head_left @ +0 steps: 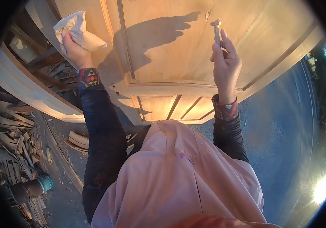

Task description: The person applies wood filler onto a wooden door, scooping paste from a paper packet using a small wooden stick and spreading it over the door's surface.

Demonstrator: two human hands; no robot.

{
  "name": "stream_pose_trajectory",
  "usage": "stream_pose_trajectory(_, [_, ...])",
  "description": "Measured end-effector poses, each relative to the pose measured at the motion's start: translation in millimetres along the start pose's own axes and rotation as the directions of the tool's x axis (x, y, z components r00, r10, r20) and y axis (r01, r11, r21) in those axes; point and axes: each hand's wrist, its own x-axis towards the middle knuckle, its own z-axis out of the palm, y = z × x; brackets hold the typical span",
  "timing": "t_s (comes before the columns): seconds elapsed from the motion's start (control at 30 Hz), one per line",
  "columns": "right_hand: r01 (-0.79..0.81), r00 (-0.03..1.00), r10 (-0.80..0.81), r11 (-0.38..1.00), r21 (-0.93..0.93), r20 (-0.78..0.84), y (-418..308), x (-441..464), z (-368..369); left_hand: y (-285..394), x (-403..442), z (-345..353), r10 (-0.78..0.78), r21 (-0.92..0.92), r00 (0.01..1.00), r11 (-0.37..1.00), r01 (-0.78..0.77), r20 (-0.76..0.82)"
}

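Bag [89, 37], pale and crumpled, sits at the upper left of the frame, gripped in my left hand [77, 52], which closes on its lower left side. Across at the upper right, my right hand [226, 62] pinches a thin tool [217, 37] between thumb and fingers, its tip pointing up and carrying a pale dab [217, 23]. The tool stands well apart from the bag, with the panelled wood [178, 57] spreading behind both. Just left of the tool's tip, near the top edge, a rough pale patch [208, 15] marks the panel. I cannot tell whether the tip touches the wood. Scrap wood [18, 140] lies heaped at the frame's left.
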Motion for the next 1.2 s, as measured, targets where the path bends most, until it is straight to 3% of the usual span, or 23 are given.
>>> stream_pose_trajectory(0.07, [-0.060,0.998,0.066,0.963,0.262,-0.015,1.5,5.7,-0.3,1.8,-1.1,0.4,0.004,0.008,1.000,1.000,-0.004,-0.004])
stream_pose_trajectory(0.1, [-0.022,0.998,0.036,0.968,0.249,-0.049,5.2,11.6,9.6,4.8,11.9,6.7,0.022,-0.023,1.000,1.000,-0.022,0.020])
stream_pose_trajectory(0.27, [0.095,0.995,-0.098,0.991,-0.091,-0.029,18.2,8.3,19.9,1.0,5.6,3.0,-0.006,-0.063,1.000,0.998,0.005,-0.015])
stream_pose_trajectory(0.37, [0.326,0.915,-0.392,0.853,-0.409,-0.089,38.4,9.7,29.7,-3.4,6.7,0.6,0.011,-0.045,1.000,0.999,-0.012,-0.021])
stream_pose_trajectory(0.57, [0.322,0.897,-0.435,0.773,-0.547,-0.085,34.7,5.8,32.6,-5.4,6.8,0.7,0.027,-0.056,0.999,0.998,-0.029,-0.029])
stream_pose_trajectory(0.67, [0.383,0.889,-0.455,0.807,-0.449,-0.059,39.2,9.6,23.3,-7.2,5.2,-1.2,0.016,-0.042,0.999,0.999,-0.017,-0.033])
stream_pose_trajectory(0.77, [0.260,0.946,-0.315,0.878,-0.401,-0.078,34.4,10.6,18.5,-6.4,5.3,-1.2,0.036,0.002,0.999,0.999,-0.036,-0.028])
stream_pose_trajectory(0.87, [0.343,0.896,-0.434,0.810,-0.476,-0.092,36.9,12.8,22.1,-11.4,7.8,-7.8,0.056,0.043,0.998,0.997,-0.057,0.015])
stream_pose_trajectory(1.07, [0.355,0.899,-0.430,0.828,-0.435,-0.085,33.0,8.6,34.9,-5.7,6.0,-1.0,0.012,-0.025,1.000,1.000,-0.012,-0.019])
stream_pose_trajectory(1.2, [0.324,0.918,-0.396,0.791,-0.520,-0.030,35.2,-1.1,45.1,-6.5,6.9,0.5,0.052,-0.010,0.998,0.999,-0.052,-0.027])
